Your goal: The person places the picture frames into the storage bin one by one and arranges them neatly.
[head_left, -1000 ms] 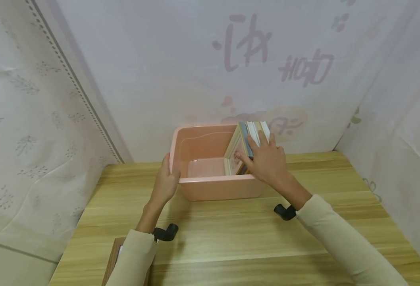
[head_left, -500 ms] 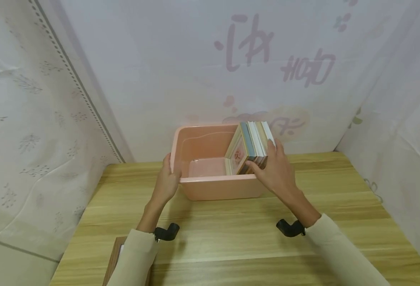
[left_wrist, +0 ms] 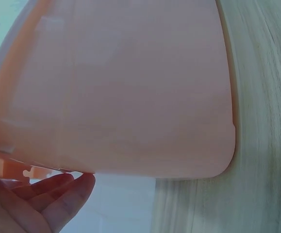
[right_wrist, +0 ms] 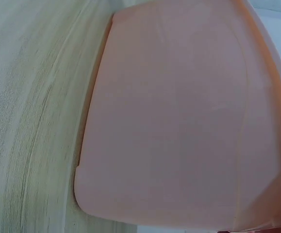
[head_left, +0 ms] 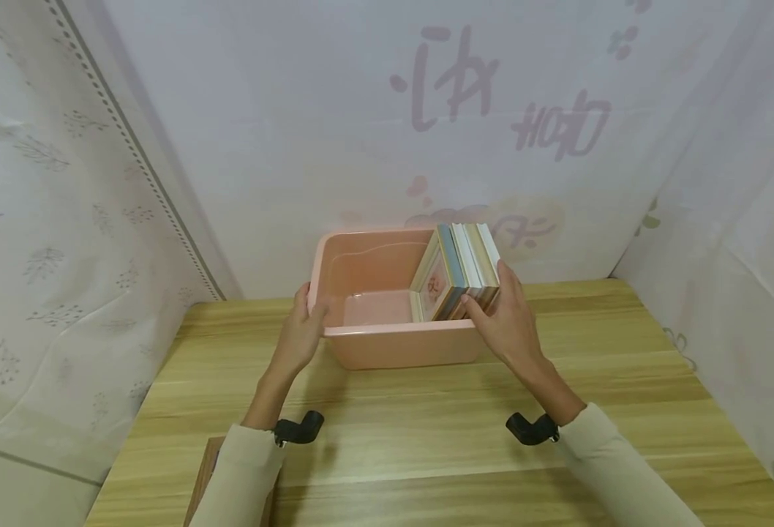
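A pink plastic bin (head_left: pixel 400 348) stands on the wooden table near the back wall. My left hand (head_left: pixel 298 337) grips its left rim, with the thumb on the near corner; the left wrist view shows fingertips (left_wrist: pixel 79 191) against the outer wall. At the bin's right end, my right hand (head_left: pixel 511 322) grips the rim, and its thumb overlaps the near corner of several picture frames (head_left: pixel 469 256). Whether the thumb touches them, I cannot tell. These frames stand side by side, leaning, in the bin's right part. In the right wrist view the bin wall (right_wrist: pixel 179 121) hides most of the hand.
A brown wooden frame (head_left: pixel 204 479) lies at the table's front left, partly under my left sleeve (head_left: pixel 242 476). Printed cloth (head_left: pixel 334 132) hangs behind the table and along both sides. The wooden tabletop (head_left: pixel 400 439) stretches in front of the bin.
My right hand has come off the top of the picture frames and shifted right and down onto the bin's right end. My left hand has kept its grip on the left rim.
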`<state>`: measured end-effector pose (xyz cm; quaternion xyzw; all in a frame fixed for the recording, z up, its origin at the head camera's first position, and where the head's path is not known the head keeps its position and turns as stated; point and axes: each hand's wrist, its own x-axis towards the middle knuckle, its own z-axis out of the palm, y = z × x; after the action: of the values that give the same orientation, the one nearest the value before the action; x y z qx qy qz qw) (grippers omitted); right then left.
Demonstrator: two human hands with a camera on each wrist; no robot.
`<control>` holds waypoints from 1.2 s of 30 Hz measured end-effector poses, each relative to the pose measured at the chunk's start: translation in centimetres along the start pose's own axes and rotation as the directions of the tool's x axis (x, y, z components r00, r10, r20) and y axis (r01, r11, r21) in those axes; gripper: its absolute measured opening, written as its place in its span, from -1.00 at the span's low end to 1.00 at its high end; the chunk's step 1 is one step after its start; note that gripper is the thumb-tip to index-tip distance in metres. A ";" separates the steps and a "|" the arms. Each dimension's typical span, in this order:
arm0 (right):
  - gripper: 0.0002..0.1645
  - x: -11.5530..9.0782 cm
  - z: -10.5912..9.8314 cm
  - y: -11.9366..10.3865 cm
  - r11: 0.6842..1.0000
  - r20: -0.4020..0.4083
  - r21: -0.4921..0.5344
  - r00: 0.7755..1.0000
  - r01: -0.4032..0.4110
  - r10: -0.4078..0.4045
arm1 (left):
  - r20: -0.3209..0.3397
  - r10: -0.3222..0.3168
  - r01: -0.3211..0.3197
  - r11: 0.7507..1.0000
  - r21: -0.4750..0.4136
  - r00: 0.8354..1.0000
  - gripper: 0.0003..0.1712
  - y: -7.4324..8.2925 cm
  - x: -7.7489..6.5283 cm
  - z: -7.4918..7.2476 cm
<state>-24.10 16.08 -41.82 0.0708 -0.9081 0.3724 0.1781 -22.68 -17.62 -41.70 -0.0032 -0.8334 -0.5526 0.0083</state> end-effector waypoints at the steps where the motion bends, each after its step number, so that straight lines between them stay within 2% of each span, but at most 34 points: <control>1: 0.09 0.0 0.1 0.0 1.000 -0.008 0.007 1.000 0.003 -0.002 | 0.003 -0.008 0.008 1.000 -0.008 1.000 -0.31 0.0 -0.1 -0.1; 5: 0.07 0.0 0.1 0.2 0.999 -0.035 0.043 0.999 0.002 -0.001 | 0.013 -0.033 0.033 0.999 -0.028 0.999 -0.28 -0.2 -0.8 -0.5; 8: 0.06 0.0 0.0 0.2 0.998 -0.027 0.062 0.999 -0.017 0.019 | 0.010 -0.047 0.047 0.999 0.015 0.999 -0.22 -0.6 -1.7 -1.0; 14: 0.07 0.0 -0.4 0.3 0.997 -0.005 0.062 0.999 -0.040 0.040 | 0.014 -0.067 0.064 0.984 0.163 0.998 -0.17 -2.0 -4.0 -2.2; 17: 0.05 0.0 -0.6 0.4 0.997 -0.014 0.063 0.999 -0.033 0.034 | 0.035 -0.087 0.074 0.958 0.279 0.996 -0.19 -2.6 -5.3 -2.7; 19: 0.04 -0.1 -0.6 0.5 0.997 -0.016 0.069 0.999 -0.030 0.032 | 0.039 -0.104 0.083 0.932 0.353 0.994 -0.19 -3.3 -6.4 -3.0; 21: 0.04 -0.1 -0.6 0.5 0.997 -0.015 0.070 0.999 -0.030 0.031 | 0.028 -0.122 0.098 0.894 0.437 0.992 -0.18 -4.1 -7.4 -3.4; 25: 0.06 -0.2 -0.6 0.5 0.997 -0.011 0.065 0.999 -0.033 0.033 | -0.006 -0.157 0.131 0.805 0.578 0.988 -0.09 -6.1 -8.9 -4.2; 28: 0.06 -0.2 -0.6 0.5 0.997 -0.011 0.070 0.999 -0.029 0.030 | 0.001 -0.194 0.145 0.739 0.658 0.981 -0.04 -7.5 -10.0 -4.7; 31: 0.05 -0.1 -0.5 0.4 0.996 -0.012 0.082 1.000 -0.022 0.023 | 0.022 -0.249 0.160 0.685 0.711 0.968 0.02 -8.4 -10.9 -5.0; 36: 0.04 0.1 -0.2 0.2 0.995 0.000 0.096 1.000 -0.009 0.009 | 0.026 -0.362 0.216 0.611 0.762 0.932 0.18 -8.9 -12.3 -5.1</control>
<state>-24.19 16.38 -41.83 0.0754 -0.8894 0.4164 0.1729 -10.45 -25.70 -48.16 0.0863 -0.9723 -0.1525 -0.1550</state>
